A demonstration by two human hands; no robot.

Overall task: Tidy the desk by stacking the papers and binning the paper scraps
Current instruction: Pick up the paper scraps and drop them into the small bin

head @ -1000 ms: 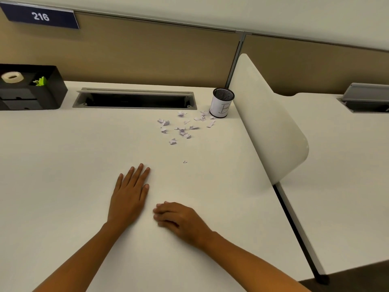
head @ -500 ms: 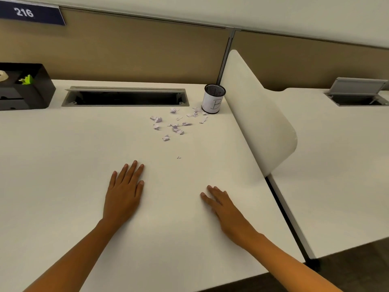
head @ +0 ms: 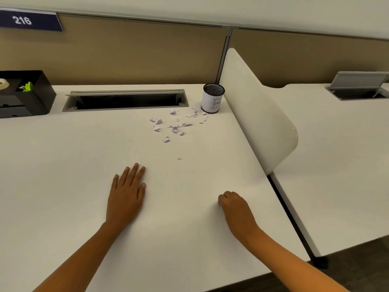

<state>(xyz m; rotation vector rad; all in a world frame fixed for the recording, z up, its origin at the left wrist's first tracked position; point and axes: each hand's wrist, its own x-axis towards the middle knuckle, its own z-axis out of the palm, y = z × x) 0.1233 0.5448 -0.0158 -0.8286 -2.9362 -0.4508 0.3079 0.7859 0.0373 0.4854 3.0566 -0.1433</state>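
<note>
Several pale lilac paper scraps [head: 176, 124] lie scattered on the white desk [head: 63, 165], just in front of a small mesh cup with a white label marked "B" [head: 213, 98]. One tiny scrap [head: 179, 158] sits apart, nearer to me. My left hand [head: 127, 192] rests flat on the desk, fingers spread, holding nothing. My right hand [head: 235, 207] lies on the desk to the right with its fingers curled under; nothing shows in it. No sheets of paper are visible.
A curved white divider panel [head: 259, 114] stands along the desk's right edge. An open grey cable tray [head: 126, 100] is set into the back of the desk. A black organiser with tape and a green clip [head: 27, 95] sits far left. A second desk [head: 336, 165] lies beyond the divider.
My right hand slid to the right across the desk, opened flat, then curled its fingers shut. My left hand has stayed flat in place.
</note>
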